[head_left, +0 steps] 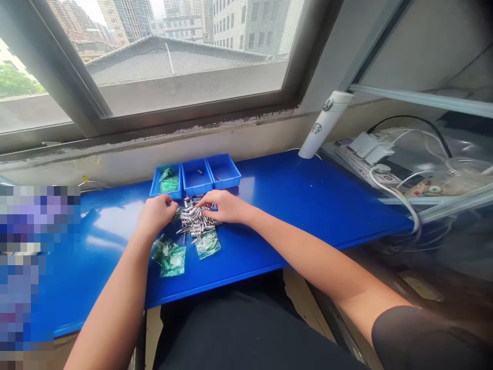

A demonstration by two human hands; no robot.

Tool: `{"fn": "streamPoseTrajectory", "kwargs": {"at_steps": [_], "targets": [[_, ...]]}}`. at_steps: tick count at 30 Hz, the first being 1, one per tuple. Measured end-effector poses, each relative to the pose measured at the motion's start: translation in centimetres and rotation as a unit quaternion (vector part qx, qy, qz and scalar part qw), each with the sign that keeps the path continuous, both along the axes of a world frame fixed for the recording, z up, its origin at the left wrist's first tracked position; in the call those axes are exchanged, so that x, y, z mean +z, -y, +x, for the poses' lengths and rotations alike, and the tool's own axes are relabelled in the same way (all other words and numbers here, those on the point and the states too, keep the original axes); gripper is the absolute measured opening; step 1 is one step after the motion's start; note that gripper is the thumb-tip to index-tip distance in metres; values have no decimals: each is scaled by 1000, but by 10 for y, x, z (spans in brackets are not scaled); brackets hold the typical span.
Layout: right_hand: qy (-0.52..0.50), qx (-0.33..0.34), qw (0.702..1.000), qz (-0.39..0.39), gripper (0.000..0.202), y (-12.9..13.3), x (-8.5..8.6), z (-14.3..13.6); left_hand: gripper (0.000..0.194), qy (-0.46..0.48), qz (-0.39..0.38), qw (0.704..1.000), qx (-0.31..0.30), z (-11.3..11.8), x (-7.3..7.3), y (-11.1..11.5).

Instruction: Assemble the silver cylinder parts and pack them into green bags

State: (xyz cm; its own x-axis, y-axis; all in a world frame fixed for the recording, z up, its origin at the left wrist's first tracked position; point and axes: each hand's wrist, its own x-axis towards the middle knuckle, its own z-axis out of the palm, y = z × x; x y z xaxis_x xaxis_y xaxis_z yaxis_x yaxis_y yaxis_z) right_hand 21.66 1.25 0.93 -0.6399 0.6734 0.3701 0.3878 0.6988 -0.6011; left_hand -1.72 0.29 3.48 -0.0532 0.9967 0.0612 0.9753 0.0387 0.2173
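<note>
A heap of small silvery metal parts (194, 221), some of them thin pins, lies on the blue table. My right hand (227, 206) reaches over its right side, with thumb and forefinger curled around a small metal part at the pile. At the left edge of the heap, my left hand (157, 213) has its fingers curled in; what they hold, if anything, is hidden. Nearer to me are a green and clear packet (208, 244) touching the heap and several more green packets (173, 261) below my left hand.
Behind the heap stand three joined blue bins: the left bin (154, 186) has green packets, the middle bin (190, 184) a small dark piece. A white flask (325, 126) stands at the back right. Chargers and cables (375, 149) lie right of the blue table (308, 200).
</note>
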Motion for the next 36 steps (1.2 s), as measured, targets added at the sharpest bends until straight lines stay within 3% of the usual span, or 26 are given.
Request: {"fn": "streamPoseTrajectory", "kwargs": {"at_steps": [6,10,18,29,36], "targets": [[-13,-12,1000,-3,22,0,-1,1,38,-27,-40,999,-15,-1,6,3],[-13,-21,999,-28,23,-2,-3,0,43,-35,-12,999,-12,-3,-1,1],[-26,-31,999,-33,25,-2,-5,-1,25,-4,61,997,-44,-14,-23,-9],[-40,-39,998,-30,28,-2,-3,-2,18,62,-1,998,-14,-11,-21,-10],[-42,-33,998,-27,31,-3,-5,-2,19,52,69,994,-64,-12,-26,-11]]}}
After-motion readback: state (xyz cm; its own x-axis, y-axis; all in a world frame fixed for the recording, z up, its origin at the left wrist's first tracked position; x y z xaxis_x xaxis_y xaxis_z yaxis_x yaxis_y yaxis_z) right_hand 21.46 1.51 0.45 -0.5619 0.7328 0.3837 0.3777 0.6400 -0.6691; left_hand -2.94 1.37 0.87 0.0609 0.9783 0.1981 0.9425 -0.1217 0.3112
